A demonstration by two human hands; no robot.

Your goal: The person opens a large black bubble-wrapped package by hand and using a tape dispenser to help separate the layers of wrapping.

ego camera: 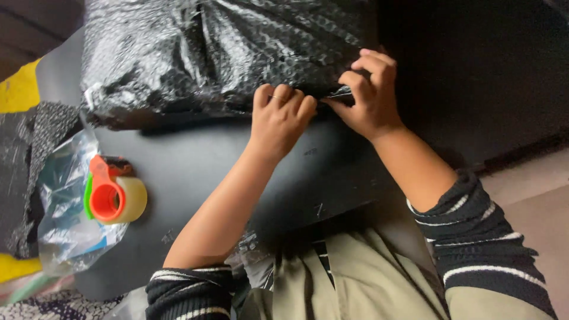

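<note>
Bubble-wrapped bundle [219,53], black and glossy, lying across the far part of the dark desk [195,172], long axis running left to right, with most of its bulk off to the left of both hands. Near edge of the bundle right at the fingertips: wrap directly ahead of and under them, not apart.

Left hand [280,118] curled into a loose fist, knuckles pressed down on the lower edge of the wrap, fingers [284,98] closed against it; a thin ring on one of them. Right hand [367,95] just beside, touching or nearly touching the left, fingers bent and pinching a small fold of the wrap at the same edge. Hard to tell, against so much black, whether the pinched flap is wrap alone or tape as well. Both hands equally near the edge; right hand a little farther up onto the bundle.

Well apart to the left, on the desk: tape dispenser [112,195] in orange and green with a roll of clear tape, resting on a crumpled clear plastic bag [65,237].
</note>
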